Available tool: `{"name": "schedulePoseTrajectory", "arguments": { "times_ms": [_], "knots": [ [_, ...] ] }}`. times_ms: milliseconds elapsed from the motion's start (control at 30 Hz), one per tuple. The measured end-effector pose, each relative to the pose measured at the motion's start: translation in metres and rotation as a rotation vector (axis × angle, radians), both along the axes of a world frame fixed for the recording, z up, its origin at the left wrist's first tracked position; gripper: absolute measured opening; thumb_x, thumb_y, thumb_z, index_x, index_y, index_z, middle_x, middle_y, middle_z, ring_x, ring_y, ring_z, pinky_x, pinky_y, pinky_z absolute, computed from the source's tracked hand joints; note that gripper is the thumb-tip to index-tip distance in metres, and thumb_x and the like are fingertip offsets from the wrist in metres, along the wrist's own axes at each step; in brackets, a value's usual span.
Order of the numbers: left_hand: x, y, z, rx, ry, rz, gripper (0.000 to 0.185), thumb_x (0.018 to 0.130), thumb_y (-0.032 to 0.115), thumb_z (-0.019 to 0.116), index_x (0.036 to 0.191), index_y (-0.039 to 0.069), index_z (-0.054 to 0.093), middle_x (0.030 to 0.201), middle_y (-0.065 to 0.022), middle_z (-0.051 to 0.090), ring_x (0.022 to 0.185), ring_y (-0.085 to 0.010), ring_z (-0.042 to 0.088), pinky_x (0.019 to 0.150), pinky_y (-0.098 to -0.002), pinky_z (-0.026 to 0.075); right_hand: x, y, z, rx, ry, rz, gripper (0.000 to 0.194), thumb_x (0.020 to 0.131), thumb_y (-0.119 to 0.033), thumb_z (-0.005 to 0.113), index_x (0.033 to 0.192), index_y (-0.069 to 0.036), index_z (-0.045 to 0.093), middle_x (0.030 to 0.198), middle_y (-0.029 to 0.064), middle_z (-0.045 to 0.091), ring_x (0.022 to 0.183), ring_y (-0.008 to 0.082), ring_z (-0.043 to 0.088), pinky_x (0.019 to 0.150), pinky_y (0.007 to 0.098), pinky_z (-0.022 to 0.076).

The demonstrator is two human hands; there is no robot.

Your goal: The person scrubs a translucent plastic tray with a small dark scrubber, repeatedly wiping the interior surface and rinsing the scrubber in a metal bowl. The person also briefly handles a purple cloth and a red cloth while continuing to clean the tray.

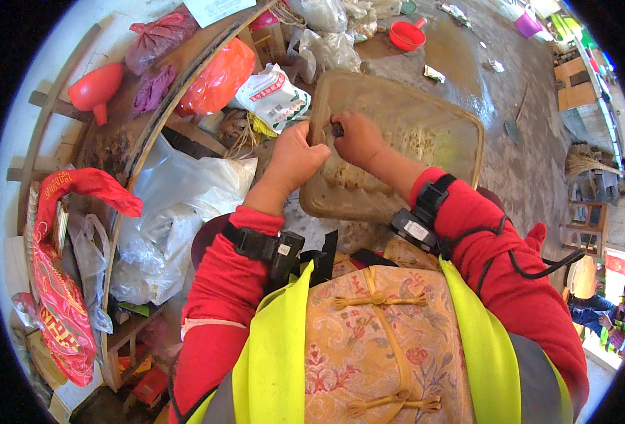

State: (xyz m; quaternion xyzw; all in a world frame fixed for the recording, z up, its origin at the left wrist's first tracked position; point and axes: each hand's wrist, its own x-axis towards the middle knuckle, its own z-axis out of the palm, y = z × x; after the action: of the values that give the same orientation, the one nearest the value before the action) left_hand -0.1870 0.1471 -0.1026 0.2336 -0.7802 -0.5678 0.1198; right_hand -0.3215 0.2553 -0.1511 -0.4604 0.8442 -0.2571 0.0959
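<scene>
A rectangular translucent plastic tub [397, 90], brownish and tipped on its side, has its open side facing me. Dark specks and stains mark its inner surface. My left hand [297, 159] grips the left rim, with the thumb on the inside. Over the inside of the tub, near that same edge, my right hand [359, 139] has its fingers curled around a small dark lump [337, 129], possibly a scrubbing pad. Whether the lump touches the plastic is hard to tell.
To the left, a wooden shelf edge [188, 87] bears a red funnel [96, 87] and plastic bags. A white printed bag [273, 96] and a large clear bag [185, 185] lie beside the tub. Beyond are a red dipper [407, 36], wet floor [453, 58], a broom [582, 160] and people [601, 320].
</scene>
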Motion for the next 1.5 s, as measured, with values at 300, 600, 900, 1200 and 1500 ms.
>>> {"name": "schedulePoseTrajectory", "arguments": {
  "times_ms": [300, 600, 900, 1200, 1500],
  "knots": [
    [-0.003, -0.001, -0.004, 0.049, 0.024, -0.001, 0.029, 0.068, 0.012, 0.06, 0.094, -0.001, 0.063, 0.08, -0.015, 0.066, 0.07, -0.0222, 0.061, 0.069, -0.0335, 0.049, -0.005, -0.007, 0.004, -0.156, 0.03, 0.009, 0.035, 0.069, -0.006, 0.06, 0.104, -0.005, 0.062, 0.098, 0.0179, 0.058, 0.096, 0.0376, 0.056, 0.083, 0.0426, 0.0475],
    [-0.001, 0.0, 0.001, 0.098, 0.095, 0.011, 0.031, 0.069, 0.012, 0.059, 0.097, -0.001, 0.064, 0.082, -0.0119, 0.067, 0.073, -0.0177, 0.061, 0.072, -0.0308, 0.049, 0.005, 0.013, 0.007, 0.156, 0.008, 0.183, 0.037, 0.068, -0.003, 0.061, 0.104, -0.004, 0.062, 0.096, 0.0179, 0.057, 0.098, 0.0369, 0.056, 0.081, 0.0421, 0.0483],
    [-0.005, -0.005, -0.007, 0.126, 0.059, -0.013, 0.032, 0.069, 0.012, 0.059, 0.098, -0.001, 0.065, 0.084, -0.0114, 0.068, 0.075, -0.0148, 0.061, 0.072, -0.0308, 0.049, 0.009, 0.01, 0.001, -0.034, 0.082, 0.117, 0.041, 0.067, -0.002, 0.06, 0.107, -0.005, 0.061, 0.097, 0.0153, 0.058, 0.095, 0.0355, 0.057, 0.08, 0.0408, 0.0489],
    [-0.005, -0.001, -0.004, 0.149, 0.021, 0.031, 0.033, 0.069, 0.011, 0.059, 0.099, -0.001, 0.065, 0.086, -0.0117, 0.068, 0.077, -0.0161, 0.062, 0.073, -0.0315, 0.049, 0.001, 0.021, 0.006, 0.091, 0.01, 0.228, 0.031, 0.068, -0.006, 0.062, 0.099, -0.006, 0.064, 0.103, 0.0136, 0.057, 0.1, 0.0339, 0.056, 0.083, 0.0411, 0.0491],
    [-0.004, -0.001, 0.005, 0.013, -0.017, 0.046, 0.035, 0.07, 0.014, 0.057, 0.1, -0.003, 0.065, 0.087, -0.0171, 0.068, 0.079, -0.0253, 0.065, 0.076, -0.0349, 0.05, -0.015, 0.041, 0.006, 0.03, -0.079, 0.304, 0.03, 0.069, -0.004, 0.059, 0.098, -0.003, 0.063, 0.104, 0.0163, 0.057, 0.097, 0.0352, 0.057, 0.084, 0.0416, 0.0479]
  ]
}}
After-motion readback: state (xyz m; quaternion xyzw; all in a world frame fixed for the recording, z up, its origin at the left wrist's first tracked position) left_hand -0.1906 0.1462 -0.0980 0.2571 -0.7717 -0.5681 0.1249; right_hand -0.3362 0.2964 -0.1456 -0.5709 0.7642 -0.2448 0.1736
